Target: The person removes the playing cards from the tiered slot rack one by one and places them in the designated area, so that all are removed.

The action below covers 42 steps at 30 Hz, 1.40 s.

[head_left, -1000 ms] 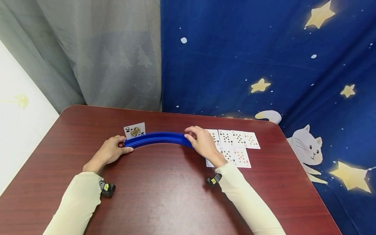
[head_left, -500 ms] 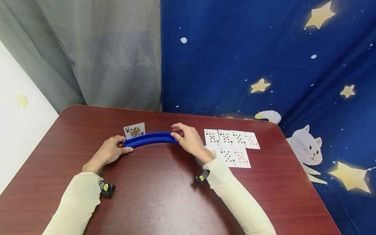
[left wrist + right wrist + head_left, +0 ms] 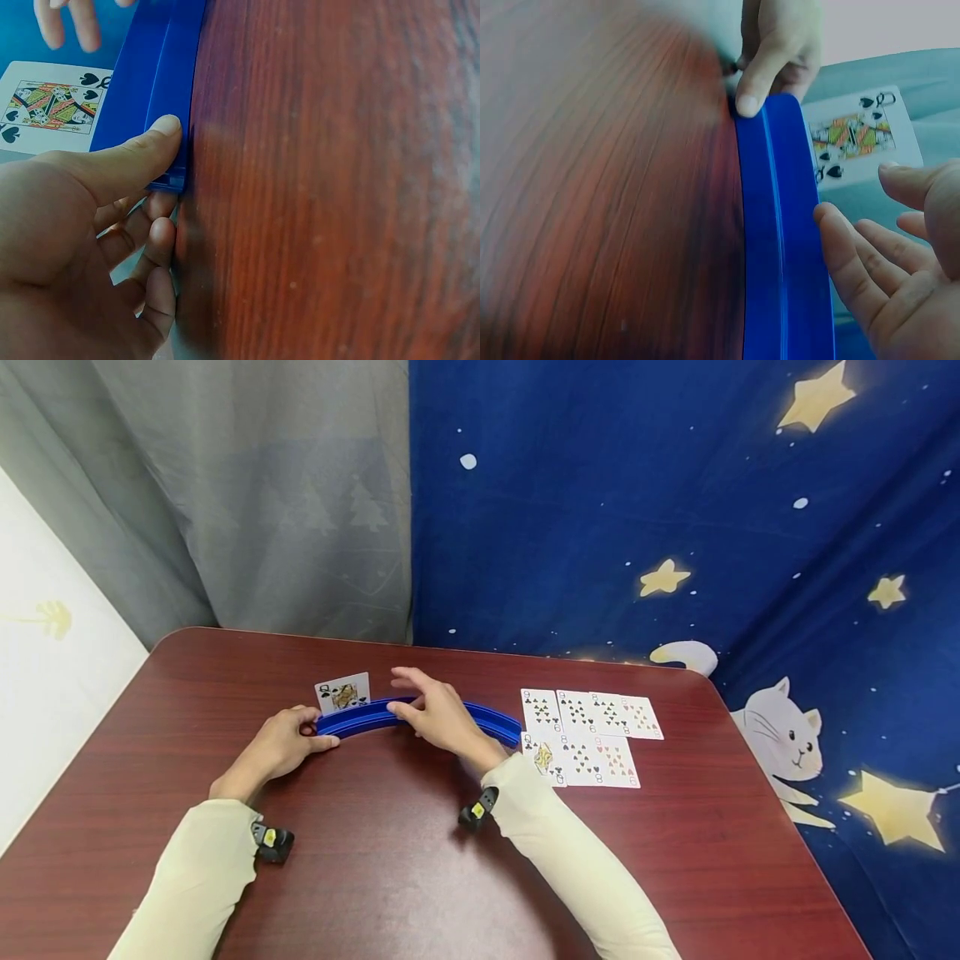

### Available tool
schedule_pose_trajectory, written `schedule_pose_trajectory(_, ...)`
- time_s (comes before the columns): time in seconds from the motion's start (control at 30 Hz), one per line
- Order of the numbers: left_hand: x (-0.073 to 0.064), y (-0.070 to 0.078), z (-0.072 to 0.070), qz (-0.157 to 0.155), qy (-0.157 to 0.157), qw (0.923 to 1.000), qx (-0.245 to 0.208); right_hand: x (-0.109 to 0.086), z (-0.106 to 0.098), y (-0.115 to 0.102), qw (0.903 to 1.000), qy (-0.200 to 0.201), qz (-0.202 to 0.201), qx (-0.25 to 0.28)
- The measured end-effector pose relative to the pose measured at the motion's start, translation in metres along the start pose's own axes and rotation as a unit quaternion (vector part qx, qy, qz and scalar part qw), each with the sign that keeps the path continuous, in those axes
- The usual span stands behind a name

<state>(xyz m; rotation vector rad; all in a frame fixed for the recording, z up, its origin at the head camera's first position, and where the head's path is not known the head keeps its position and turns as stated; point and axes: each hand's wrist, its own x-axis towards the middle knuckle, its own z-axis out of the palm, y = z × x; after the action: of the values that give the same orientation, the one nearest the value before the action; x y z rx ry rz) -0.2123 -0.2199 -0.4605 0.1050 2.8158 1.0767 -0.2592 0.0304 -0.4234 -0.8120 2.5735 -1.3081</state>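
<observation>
A curved blue card holder lies on the table, its left end gripped by my left hand; in the left wrist view the thumb presses its front face. In its slot near that end stands a queen of spades, seen too in the right wrist view as a playing card. Over the holder's middle is my right hand, fingers spread and holding nothing. The right wrist view has this hand beside the back edge of the holder; whether a fingertip touches it I cannot tell.
To the right of the holder, playing cards lie face up in two rows: several overlapping ones in the back row, and a queen with others in the front row. Curtains hang behind the table.
My right hand has slid leftward along the holder from its right end to its middle, uncovering the holder's right end and the front-row queen. My left hand keeps its grip in place.
</observation>
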Motion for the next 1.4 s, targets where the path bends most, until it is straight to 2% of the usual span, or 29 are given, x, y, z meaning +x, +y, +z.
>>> schedule_pose_trajectory(0.13, 0.001, 0.000, 0.000, -0.008, -0.003, 1.0000, -0.002, 0.005, 0.010, -0.009, 0.9984, -0.028, 0.005, 0.049)
schedule_pose_trajectory(0.33, 0.002, 0.000, 0.000, -0.010, -0.006, 0.9999, -0.002, 0.010, 0.020, -0.017, 0.9959, -0.037, 0.014, 0.081)
schedule_pose_trajectory(0.47, 0.002, 0.000, 0.000, -0.002, -0.003, 1.0000, 0.002, 0.012, 0.023, -0.020, 0.9970, -0.027, 0.007, 0.073)
schedule_pose_trajectory(0.67, 0.002, -0.001, -0.001, 0.004, 0.000, 1.0000, 0.009, 0.015, 0.025, -0.022, 0.9991, 0.009, -0.015, 0.040)
schedule_pose_trajectory(0.97, 0.002, -0.003, 0.002, 0.023, 0.024, 0.9994, 0.006, 0.012, 0.022, -0.023, 0.9948, 0.038, -0.003, 0.094)
schedule_pose_trajectory(1.13, 0.002, -0.002, 0.002, 0.010, 0.015, 0.9998, 0.001, 0.008, 0.017, -0.020, 0.9949, 0.037, 0.002, 0.094)
schedule_pose_trajectory(1.4, 0.001, -0.001, 0.000, -0.006, -0.001, 1.0000, 0.000, -0.001, 0.003, -0.006, 0.9970, 0.049, 0.012, 0.059)
